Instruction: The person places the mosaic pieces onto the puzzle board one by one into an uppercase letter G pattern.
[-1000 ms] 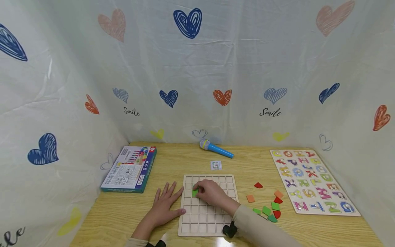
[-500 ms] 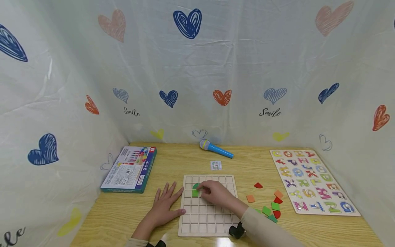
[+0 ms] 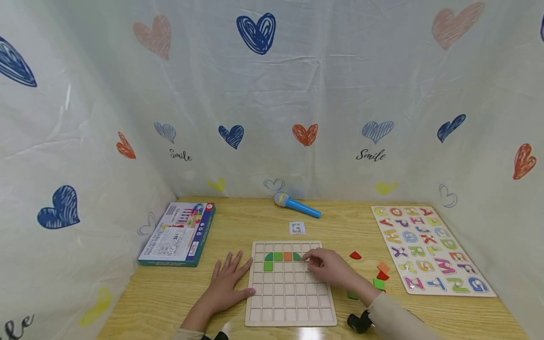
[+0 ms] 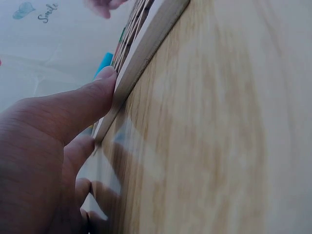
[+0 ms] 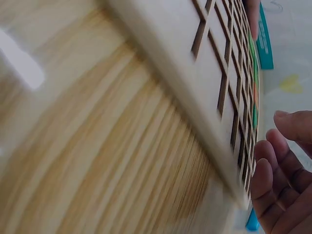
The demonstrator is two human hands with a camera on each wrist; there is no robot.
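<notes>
A wooden grid board (image 3: 290, 289) lies on the table. In its upper rows sit a green square (image 3: 268, 267), two dark green rounded pieces (image 3: 296, 257), another green square tile (image 3: 278, 256) and an orange square (image 3: 288, 256). My left hand (image 3: 226, 285) rests on the table with fingers spread; in the left wrist view its thumb (image 4: 92, 100) touches the board's side edge. Over the board's upper right side is my right hand (image 3: 330, 269), fingers loosely bent. The right wrist view shows nothing between its thumb (image 5: 292, 124) and fingers.
Right of the board lie a red piece (image 3: 355, 255), an orange tile (image 3: 384, 267) and green pieces, partly behind the right arm. An alphabet board (image 3: 429, 250) stands farther right. Behind are a small printed card (image 3: 297, 228) and a toy microphone (image 3: 302, 207); a box (image 3: 176, 233) is at left.
My right hand has moved from the board's upper left toward its right edge, uncovering the row of green and orange pieces. My left hand has stayed in place.
</notes>
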